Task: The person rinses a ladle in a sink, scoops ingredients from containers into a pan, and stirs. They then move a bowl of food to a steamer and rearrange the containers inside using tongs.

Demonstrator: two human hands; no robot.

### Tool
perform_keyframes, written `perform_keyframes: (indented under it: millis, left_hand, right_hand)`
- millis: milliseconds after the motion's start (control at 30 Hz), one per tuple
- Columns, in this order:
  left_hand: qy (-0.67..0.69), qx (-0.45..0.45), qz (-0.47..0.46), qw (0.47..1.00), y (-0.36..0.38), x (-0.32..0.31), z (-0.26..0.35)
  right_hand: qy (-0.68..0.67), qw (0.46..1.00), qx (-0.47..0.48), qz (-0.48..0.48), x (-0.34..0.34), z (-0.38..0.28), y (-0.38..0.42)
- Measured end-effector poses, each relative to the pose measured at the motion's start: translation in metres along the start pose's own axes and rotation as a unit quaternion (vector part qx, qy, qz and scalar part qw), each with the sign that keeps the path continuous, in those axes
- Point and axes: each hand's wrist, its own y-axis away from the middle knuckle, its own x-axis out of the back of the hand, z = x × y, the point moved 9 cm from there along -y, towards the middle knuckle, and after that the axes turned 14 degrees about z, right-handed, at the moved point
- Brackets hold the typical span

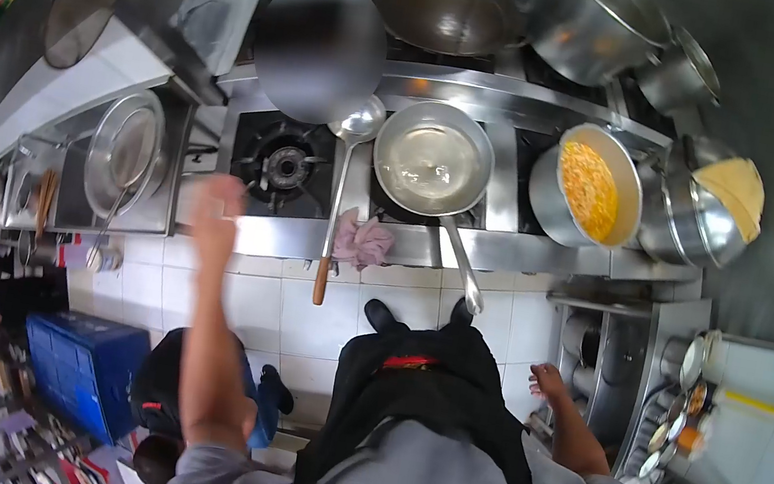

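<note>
My left hand (219, 200) is stretched forward at the stove's front edge, left of a bare burner (288, 166). Motion smears its fingers, so its grip cannot be made out. My right hand (546, 381) hangs low by my side with loosely bent fingers and nothing visible in it. A long-handled saucepan (433, 160) with clear liquid sits on the front middle burner, its handle towards me. Left of it lies a ladle (347, 165) with a wooden handle end reaching past the edge, beside a crumpled pink cloth (363, 240).
A pot (547, 191) of orange-yellow food stands right of the saucepan. Behind are a wok (448, 14) and a tall pot (582, 30). A sink (188, 124) with a metal bowl (97, 156) lies left. Another person (158, 378) is low beside me, near a blue box (83, 371).
</note>
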Motion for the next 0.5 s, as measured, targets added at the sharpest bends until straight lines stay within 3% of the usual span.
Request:
perform_keyframes:
  millis: [33, 67, 100, 167, 233, 267, 300, 333, 367, 400, 433, 467, 500]
  left_hand:
    - [0.050, 0.117, -0.142, 0.982, 0.054, -0.074, -0.014]
    - [0.053, 0.106, -0.191, 0.974, 0.115, -0.126, -0.039]
    - [-0.028, 0.156, -0.261, 0.952, 0.172, -0.156, -0.066]
    - [-0.065, 0.168, -0.355, 0.917, 0.231, -0.189, -0.079]
    - [-0.029, 0.165, -0.333, 0.928, 0.254, -0.200, -0.083]
    - [-0.022, 0.172, -0.354, 0.919, 0.270, -0.218, -0.108]
    - [-0.037, 0.197, -0.416, 0.887, 0.285, -0.233, -0.132]
    - [-0.006, 0.233, -0.387, 0.892, 0.266, -0.219, -0.110]
    - [0.033, 0.245, -0.408, 0.879, 0.268, -0.224, -0.119]
    - [0.058, 0.173, -0.376, 0.908, 0.280, -0.246, -0.162]
    - [0.173, 0.291, -0.453, 0.825, 0.264, -0.231, -0.109]
    - [0.338, 0.443, -0.428, 0.711, 0.272, -0.230, -0.108]
    - [0.327, 0.528, -0.380, 0.685, 0.246, -0.198, -0.063]
  right_hand:
    - [-0.008, 1.000, -0.006, 0.010, 0.008, 0.019, 0.010]
    - [0.019, 0.999, -0.023, 0.020, 0.019, 0.039, 0.022]
    - [0.044, 0.998, -0.038, 0.030, 0.029, 0.053, 0.031]
    - [0.008, 0.999, -0.021, 0.041, 0.043, 0.064, 0.047]
    - [-0.063, 0.996, 0.010, 0.054, 0.053, 0.084, 0.065]
    - [-0.036, 0.992, 0.094, 0.070, 0.059, 0.100, 0.057]
    - [-0.061, 0.993, 0.095, 0.043, 0.059, 0.107, 0.064]
    - [0.033, 0.978, 0.179, 0.104, 0.065, 0.124, 0.059]
    - [0.040, 0.980, 0.154, 0.118, 0.068, 0.113, 0.089]
    - [0.138, 0.960, 0.203, 0.137, 0.068, 0.143, 0.067]
    - [0.124, 0.973, 0.140, 0.135, 0.073, 0.154, 0.073]
    - [0.016, 0.991, 0.053, 0.122, 0.078, 0.156, 0.089]
    - [-0.047, 0.989, 0.018, 0.142, 0.086, 0.160, 0.095]
